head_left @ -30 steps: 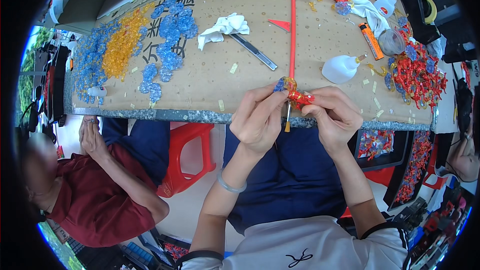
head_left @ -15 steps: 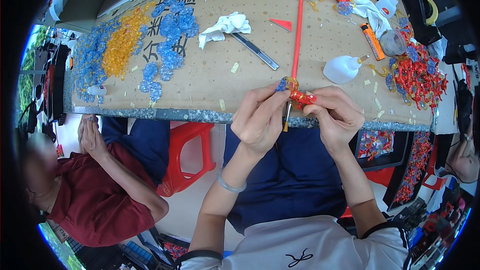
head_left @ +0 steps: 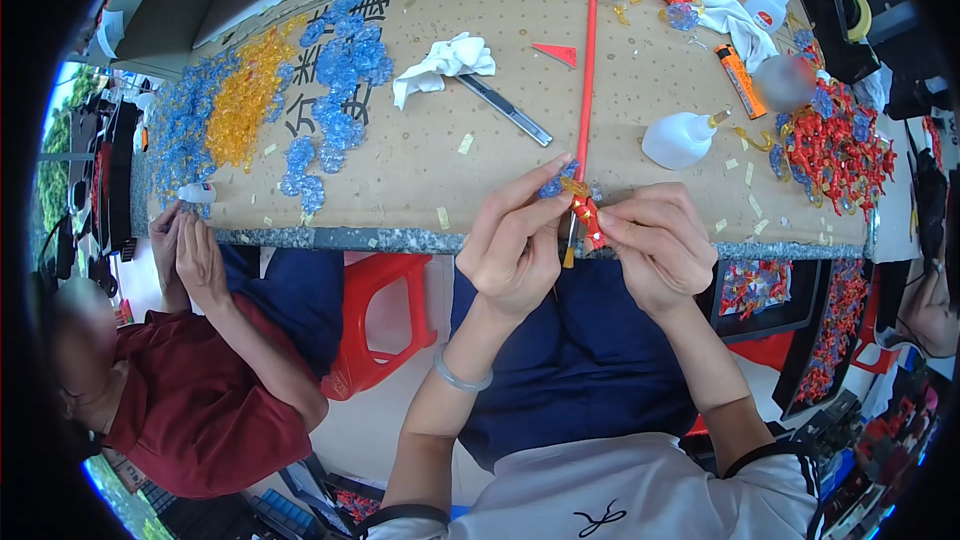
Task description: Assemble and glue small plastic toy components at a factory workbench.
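Observation:
At the table's front edge, my left hand (head_left: pixel 510 248) pinches the blue and amber translucent part of a small red figurine (head_left: pixel 590 222). Thumb and fingers of my right hand (head_left: pixel 658 248) close on its glossy red end, which tilts downward. The fingers partly hide the piece. Just behind and below it lies a long red-handled paintbrush (head_left: pixel 587 85), its bristle tip sticking out past the table edge. A white squeeze bottle (head_left: pixel 680 140) stands beyond my right hand. Farther off rest a box cutter (head_left: pixel 507 110) and a crumpled white cloth (head_left: pixel 443 66).
Blue translucent pieces (head_left: pixel 350 65) and amber pieces (head_left: pixel 243 100) are heaped at left, red figurines (head_left: pixel 835 155) at right. An orange tube-shaped pack (head_left: pixel 740 82) lies near them. Another person's hands (head_left: pixel 195 255) are by a small white bottle (head_left: pixel 197 193). A red stool (head_left: pixel 375 315) stands between us.
The figurine has turned, its red end now pointing more downward, and my right hand has shifted slightly lower and left. The other person's hands have moved up to the small bottle.

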`<control>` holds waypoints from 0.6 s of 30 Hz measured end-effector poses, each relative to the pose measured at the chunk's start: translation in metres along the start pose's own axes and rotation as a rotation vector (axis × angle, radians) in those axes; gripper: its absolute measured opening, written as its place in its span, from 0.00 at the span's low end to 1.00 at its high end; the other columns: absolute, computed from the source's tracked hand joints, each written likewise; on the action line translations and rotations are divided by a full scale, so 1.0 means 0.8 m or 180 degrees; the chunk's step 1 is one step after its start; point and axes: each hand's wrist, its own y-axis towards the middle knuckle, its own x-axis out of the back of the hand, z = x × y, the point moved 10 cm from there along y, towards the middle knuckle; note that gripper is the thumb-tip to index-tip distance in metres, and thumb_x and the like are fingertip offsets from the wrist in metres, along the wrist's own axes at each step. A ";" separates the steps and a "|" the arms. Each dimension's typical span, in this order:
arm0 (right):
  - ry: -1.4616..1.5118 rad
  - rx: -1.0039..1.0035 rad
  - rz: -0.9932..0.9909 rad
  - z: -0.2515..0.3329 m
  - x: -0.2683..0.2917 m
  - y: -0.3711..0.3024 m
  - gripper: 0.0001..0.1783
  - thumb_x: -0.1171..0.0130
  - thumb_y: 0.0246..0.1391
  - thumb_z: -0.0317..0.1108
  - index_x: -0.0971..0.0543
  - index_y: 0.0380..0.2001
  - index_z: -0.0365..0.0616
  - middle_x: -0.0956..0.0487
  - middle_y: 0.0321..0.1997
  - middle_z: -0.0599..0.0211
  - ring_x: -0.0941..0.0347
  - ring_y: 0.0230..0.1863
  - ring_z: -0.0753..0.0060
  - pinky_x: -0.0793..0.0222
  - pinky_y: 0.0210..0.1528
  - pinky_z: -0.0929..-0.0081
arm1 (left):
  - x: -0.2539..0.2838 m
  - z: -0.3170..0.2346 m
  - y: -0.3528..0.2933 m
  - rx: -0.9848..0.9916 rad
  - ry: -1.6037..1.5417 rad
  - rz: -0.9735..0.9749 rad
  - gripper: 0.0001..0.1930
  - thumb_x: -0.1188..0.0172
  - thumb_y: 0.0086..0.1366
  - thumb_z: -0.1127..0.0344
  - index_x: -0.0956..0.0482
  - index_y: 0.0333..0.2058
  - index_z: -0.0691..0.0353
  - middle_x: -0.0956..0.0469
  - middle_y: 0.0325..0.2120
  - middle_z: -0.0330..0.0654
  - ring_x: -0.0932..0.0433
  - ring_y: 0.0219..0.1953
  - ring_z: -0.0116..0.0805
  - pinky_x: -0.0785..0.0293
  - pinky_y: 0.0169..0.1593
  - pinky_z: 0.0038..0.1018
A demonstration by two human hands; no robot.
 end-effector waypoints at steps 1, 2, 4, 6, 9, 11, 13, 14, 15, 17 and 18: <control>0.0009 -0.0006 0.0009 0.000 0.000 0.000 0.13 0.31 0.28 0.18 0.17 0.24 0.38 0.20 0.26 0.65 0.27 0.28 0.66 0.32 0.29 0.76 | 0.000 0.000 -0.001 -0.0016 0.0017 -0.0004 0.09 0.40 0.48 0.88 0.20 0.28 0.70 0.20 0.35 0.54 0.18 0.32 0.38 0.21 0.35 0.24; 0.0036 -0.0046 -0.0015 -0.002 0.001 0.000 0.13 0.31 0.28 0.18 0.17 0.24 0.38 0.20 0.26 0.65 0.27 0.28 0.66 0.32 0.29 0.77 | 0.000 0.000 -0.001 -0.0032 0.0034 -0.0009 0.09 0.39 0.48 0.88 0.20 0.28 0.70 0.20 0.35 0.54 0.18 0.31 0.38 0.21 0.34 0.24; 0.0097 -0.0124 -0.0060 -0.008 0.002 -0.001 0.13 0.31 0.27 0.18 0.17 0.24 0.38 0.20 0.26 0.65 0.27 0.28 0.66 0.32 0.29 0.77 | 0.000 -0.002 0.000 -0.0116 0.0109 -0.0013 0.09 0.39 0.48 0.87 0.19 0.28 0.69 0.19 0.34 0.54 0.18 0.31 0.38 0.21 0.34 0.24; 0.0170 -0.0207 -0.0066 -0.011 0.002 0.000 0.13 0.31 0.27 0.17 0.17 0.24 0.38 0.20 0.25 0.65 0.27 0.28 0.67 0.31 0.29 0.77 | 0.000 -0.003 -0.001 -0.0148 0.0178 -0.0017 0.09 0.39 0.48 0.87 0.19 0.28 0.69 0.19 0.34 0.53 0.18 0.30 0.38 0.21 0.33 0.24; 0.0203 -0.0263 -0.0071 -0.014 0.003 0.000 0.14 0.32 0.27 0.16 0.17 0.24 0.39 0.19 0.25 0.65 0.27 0.28 0.67 0.31 0.29 0.77 | 0.000 -0.004 -0.001 -0.0164 0.0263 -0.0020 0.10 0.39 0.47 0.87 0.18 0.28 0.68 0.19 0.33 0.53 0.18 0.29 0.38 0.21 0.32 0.24; 0.0218 -0.0297 -0.0077 -0.015 0.003 0.000 0.14 0.32 0.26 0.16 0.17 0.24 0.39 0.19 0.26 0.66 0.27 0.28 0.67 0.31 0.29 0.77 | 0.000 -0.005 -0.003 -0.0226 0.0323 -0.0036 0.10 0.39 0.47 0.87 0.18 0.28 0.68 0.19 0.32 0.53 0.18 0.29 0.38 0.21 0.32 0.24; 0.0244 -0.0356 -0.0089 -0.017 0.004 -0.002 0.14 0.33 0.26 0.15 0.17 0.24 0.39 0.19 0.26 0.66 0.27 0.28 0.67 0.31 0.30 0.77 | -0.001 -0.006 -0.004 -0.0276 0.0349 -0.0052 0.11 0.40 0.46 0.87 0.18 0.28 0.68 0.19 0.33 0.53 0.17 0.29 0.38 0.21 0.32 0.24; 0.0240 -0.0358 -0.0080 -0.018 0.004 -0.002 0.14 0.33 0.26 0.15 0.17 0.24 0.39 0.19 0.26 0.66 0.27 0.28 0.67 0.31 0.30 0.77 | -0.001 -0.006 -0.005 -0.0299 0.0361 -0.0060 0.11 0.40 0.46 0.88 0.17 0.28 0.68 0.19 0.33 0.53 0.17 0.29 0.38 0.21 0.32 0.24; 0.0236 -0.0360 -0.0071 -0.018 0.004 -0.002 0.14 0.33 0.26 0.15 0.17 0.24 0.39 0.19 0.26 0.66 0.27 0.28 0.67 0.31 0.30 0.77 | -0.002 -0.006 -0.005 -0.0310 0.0359 -0.0067 0.11 0.40 0.46 0.88 0.17 0.28 0.68 0.19 0.33 0.53 0.17 0.29 0.38 0.21 0.33 0.24; 0.0228 -0.0375 -0.0061 -0.018 0.004 -0.001 0.14 0.33 0.27 0.15 0.17 0.24 0.39 0.19 0.26 0.66 0.27 0.28 0.67 0.31 0.30 0.76 | -0.001 -0.007 -0.005 -0.0331 0.0357 -0.0082 0.11 0.40 0.45 0.88 0.17 0.28 0.68 0.19 0.33 0.53 0.17 0.29 0.38 0.20 0.33 0.24; 0.0223 -0.0388 -0.0060 -0.018 0.003 -0.001 0.14 0.33 0.27 0.15 0.17 0.24 0.40 0.19 0.26 0.66 0.27 0.28 0.67 0.32 0.31 0.76 | -0.001 -0.007 -0.005 -0.0324 0.0360 -0.0084 0.11 0.40 0.46 0.88 0.18 0.28 0.68 0.19 0.33 0.53 0.17 0.29 0.38 0.20 0.33 0.24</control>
